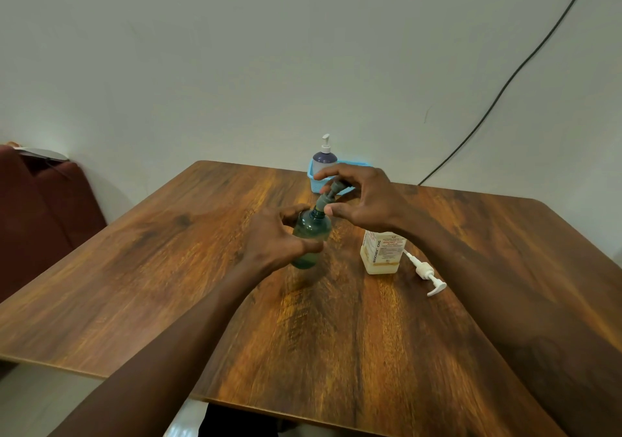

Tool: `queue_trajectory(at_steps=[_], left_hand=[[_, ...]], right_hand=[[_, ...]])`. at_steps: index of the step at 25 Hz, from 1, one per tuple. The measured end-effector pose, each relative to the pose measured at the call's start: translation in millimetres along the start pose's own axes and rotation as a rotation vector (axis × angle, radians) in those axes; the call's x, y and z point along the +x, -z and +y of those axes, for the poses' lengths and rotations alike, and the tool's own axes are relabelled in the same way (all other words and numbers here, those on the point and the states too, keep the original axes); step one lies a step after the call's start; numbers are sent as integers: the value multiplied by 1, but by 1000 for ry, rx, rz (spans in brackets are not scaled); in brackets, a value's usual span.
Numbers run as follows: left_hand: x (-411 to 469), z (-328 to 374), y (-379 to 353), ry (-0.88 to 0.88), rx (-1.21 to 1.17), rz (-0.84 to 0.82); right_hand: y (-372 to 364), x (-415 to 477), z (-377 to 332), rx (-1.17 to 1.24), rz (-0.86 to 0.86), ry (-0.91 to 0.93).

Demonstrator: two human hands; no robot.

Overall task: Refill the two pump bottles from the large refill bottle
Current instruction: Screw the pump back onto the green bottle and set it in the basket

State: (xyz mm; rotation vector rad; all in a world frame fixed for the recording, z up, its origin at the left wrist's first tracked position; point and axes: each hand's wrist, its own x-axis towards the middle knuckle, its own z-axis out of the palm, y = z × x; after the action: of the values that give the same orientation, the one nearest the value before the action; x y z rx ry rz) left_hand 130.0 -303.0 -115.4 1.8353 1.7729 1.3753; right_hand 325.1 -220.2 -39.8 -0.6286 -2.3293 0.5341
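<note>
head view: three bottles; left fingers grip green bottle, right fingers pinch pump.

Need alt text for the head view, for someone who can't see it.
The left hand grips a tilted green bottle while the right hand holds its grey pump at the neck. To its right stands a Biochek CHG bottle, a white pump lying beside it on the wooden table.

Home rm – wood table, couch.
</note>
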Motion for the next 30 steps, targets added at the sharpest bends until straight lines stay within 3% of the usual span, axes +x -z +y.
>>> queue_trajectory(at_steps=[8,16,18,21,23,28,30], left_hand=[[3,17,0,-1,-46,-12],[13,26,-11,-17,-31,55],[15,27,-11,-30,-60,57],[18,23,-8,-5,-116,65],[19,21,-6,9,-146,71],[18,20,-9,21,-101,56],[19,21,-10,30,-97,70]], right_hand=[[24,18,-10,-29,-239,-3],[8,23,-19,-391,119,-166],[10,23,-16,-286,98,-173],[17,18,-10,148,-159,-226],[21,15,-7,282,-209,-242],[8,19,-17,-182,141,-245],[3,21,-16,-203,159,-269]])
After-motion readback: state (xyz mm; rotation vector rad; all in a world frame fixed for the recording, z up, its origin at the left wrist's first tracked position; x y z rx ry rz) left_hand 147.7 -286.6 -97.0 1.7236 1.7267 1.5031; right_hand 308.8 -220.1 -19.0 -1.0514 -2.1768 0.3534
